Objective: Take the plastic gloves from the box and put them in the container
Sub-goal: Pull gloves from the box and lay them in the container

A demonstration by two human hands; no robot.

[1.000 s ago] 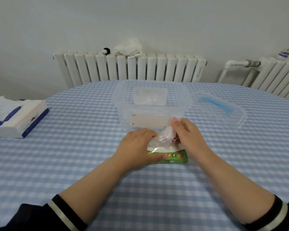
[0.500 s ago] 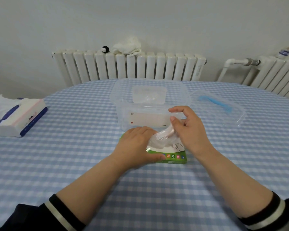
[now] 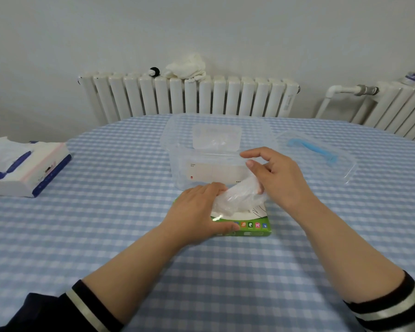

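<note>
Now the right hand (image 3: pixel 277 178) has lifted since a second ago: it was low over the box (image 3: pixel 244 227) then, and it sits higher at this moment, with a longer tail of plastic gloves (image 3: pixel 240 196) strung out between hand and box opening. That reads as the pull under way, the film coming free but not yet clear of the slot.

Left hand (image 3: pixel 199 212) lies flat and heavy on the green box at about 9 o'clock of the opening, palm down, thumb along the near edge, fingers pressed onto the top rather than curled round anything. It is pinning the box to the table (image 3: pixel 86 236) so the box does not ride up.

Right hand comes in from 4 o'clock, wrist bent, knuckles toward the camera. Its lower fingers look pinched on the crumpled film; the index finger and thumb are splayed out loose above, over the near wall of the clear container (image 3: pixel 216 149).

Container stands just beyond the box at 12 o'clock, open, its lid (image 3: pixel 321 159) lying apart at 2 o'clock. Some clear film already seems to lie inside, so the gloves in hand have only a short lift over that wall left.
</note>
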